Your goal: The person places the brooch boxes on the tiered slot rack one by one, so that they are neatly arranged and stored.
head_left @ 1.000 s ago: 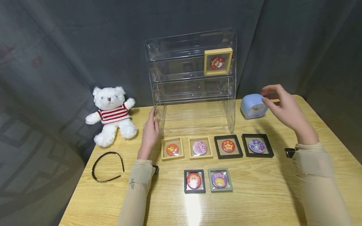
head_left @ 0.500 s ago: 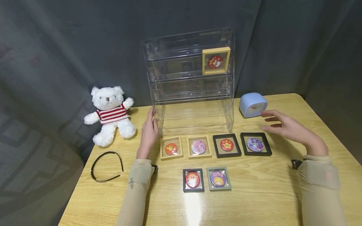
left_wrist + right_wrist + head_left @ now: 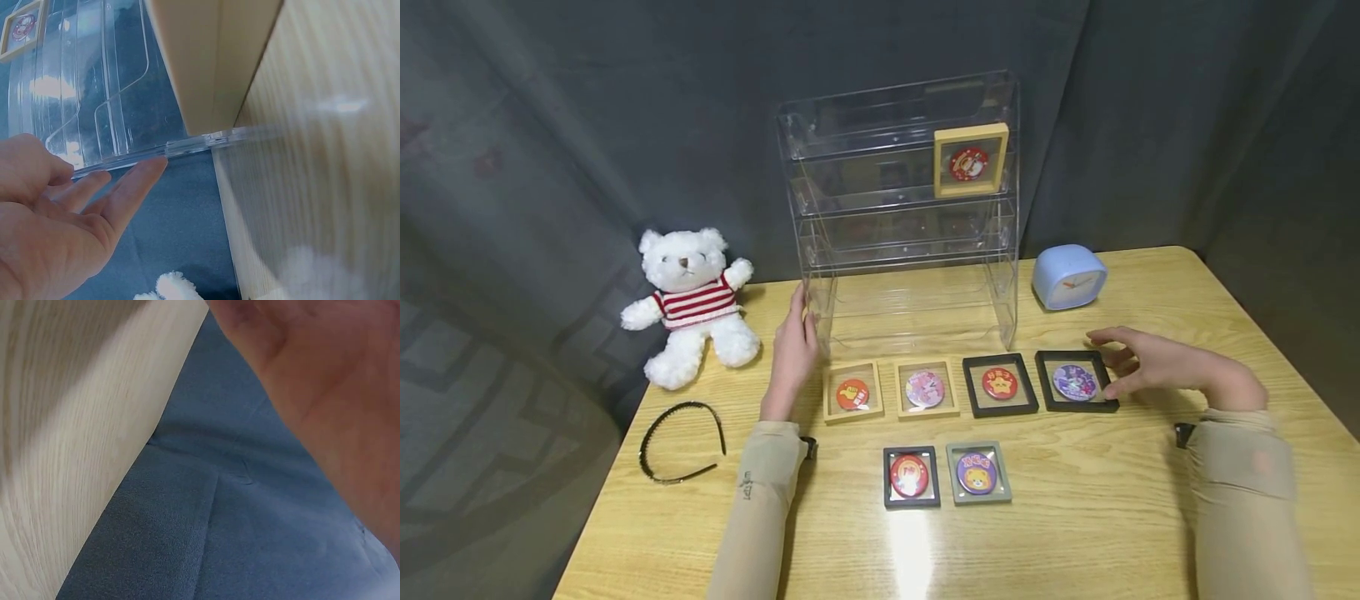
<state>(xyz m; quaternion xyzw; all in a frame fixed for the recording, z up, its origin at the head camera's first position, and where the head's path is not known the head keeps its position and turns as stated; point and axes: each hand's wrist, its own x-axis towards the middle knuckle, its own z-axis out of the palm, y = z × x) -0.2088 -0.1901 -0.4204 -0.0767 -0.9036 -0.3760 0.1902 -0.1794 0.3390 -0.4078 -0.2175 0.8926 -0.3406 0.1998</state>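
My left hand [image 3: 793,348] rests at the lower left side of a clear acrylic tiered display rack [image 3: 910,258]. In the left wrist view its fingers [image 3: 134,190] lie fairly straight against the rack's side edge. My right hand [image 3: 1161,367] is at the right end of a black frame with a purple badge [image 3: 1076,382], thumb by its right edge and index finger past its upper corner, a gap between them. Left of it lie a black frame with a red star badge [image 3: 1000,384] and two light wooden frames, one with a pink badge [image 3: 925,389], one with an orange badge [image 3: 853,393].
A light wooden frame [image 3: 971,161] stands on an upper tier of the rack. Nearer me lie a black frame [image 3: 912,477] and a grey-green frame [image 3: 978,473]. A blue clock [image 3: 1070,277], a white teddy bear [image 3: 692,308] and a black headband [image 3: 647,442] are on the table.
My right hand has moved from beside the blue clock down toward me, to the right end of the black frame with the purple badge. The left hand has stayed at the rack's side.
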